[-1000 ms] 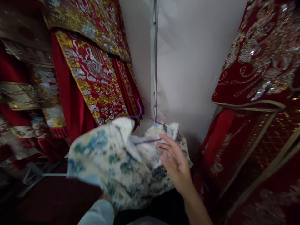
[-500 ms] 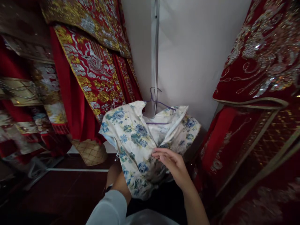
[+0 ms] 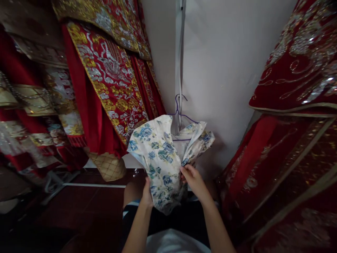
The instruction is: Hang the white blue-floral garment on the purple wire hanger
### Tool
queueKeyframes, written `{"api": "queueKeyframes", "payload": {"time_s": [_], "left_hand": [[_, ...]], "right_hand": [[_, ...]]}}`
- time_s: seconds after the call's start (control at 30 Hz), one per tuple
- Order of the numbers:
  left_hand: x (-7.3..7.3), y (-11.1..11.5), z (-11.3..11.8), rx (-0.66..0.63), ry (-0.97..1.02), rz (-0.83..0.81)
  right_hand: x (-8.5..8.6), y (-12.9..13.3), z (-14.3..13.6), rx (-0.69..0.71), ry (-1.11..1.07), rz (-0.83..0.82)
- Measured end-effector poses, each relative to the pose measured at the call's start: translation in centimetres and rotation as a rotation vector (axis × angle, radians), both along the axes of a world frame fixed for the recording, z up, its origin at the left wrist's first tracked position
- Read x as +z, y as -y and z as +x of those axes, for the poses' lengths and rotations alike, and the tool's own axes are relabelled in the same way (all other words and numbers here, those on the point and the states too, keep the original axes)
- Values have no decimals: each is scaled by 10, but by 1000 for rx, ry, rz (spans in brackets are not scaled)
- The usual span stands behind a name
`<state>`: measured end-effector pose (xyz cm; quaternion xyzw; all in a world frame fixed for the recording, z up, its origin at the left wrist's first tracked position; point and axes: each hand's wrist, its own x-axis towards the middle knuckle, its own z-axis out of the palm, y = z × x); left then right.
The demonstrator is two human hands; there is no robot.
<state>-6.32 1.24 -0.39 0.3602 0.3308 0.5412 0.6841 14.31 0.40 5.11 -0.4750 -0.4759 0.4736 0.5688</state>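
A white garment with blue flowers [image 3: 164,158] hangs in front of me on a thin purple hanger [image 3: 178,111], whose hook stands above the collar. My right hand [image 3: 193,179] pinches the front edge of the garment at the bottom of its V-shaped neckline. Low on the garment's left side, my left hand [image 3: 147,195] holds its edge, with the thumb in view and the other fingers hidden behind the cloth.
Red robes with gold and silver embroidery [image 3: 113,70] hang on the left. Another red sequined garment [image 3: 297,77] hangs on the right. A white pole [image 3: 180,52] stands against the pale wall [image 3: 218,63]. A white rack foot [image 3: 56,182] rests on the dark floor.
My left hand has come into sight at the garment's left edge; before, it was hidden behind the cloth. The garment's right side is drawn inward, and the whole view has shifted slightly.
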Motion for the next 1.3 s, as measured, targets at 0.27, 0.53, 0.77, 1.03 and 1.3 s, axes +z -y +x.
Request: {"api": "queueKeyframes", "payload": {"time_s": [0.27, 0.53, 0.77, 1.03, 1.3], "left_hand": [[42, 13, 38, 190, -171, 34], [16, -2, 42, 1112, -598, 562], [34, 10, 84, 436, -736, 735], [29, 5, 85, 269, -848, 676], [15, 1, 90, 135, -999, 650]], "right_hand": [[12, 5, -5, -26, -95, 1], [22, 15, -1, 51, -211, -71], [30, 18, -10, 154, -90, -64], [80, -38, -2, -69, -74, 144], [158, -90, -5, -166, -188, 148]]}}
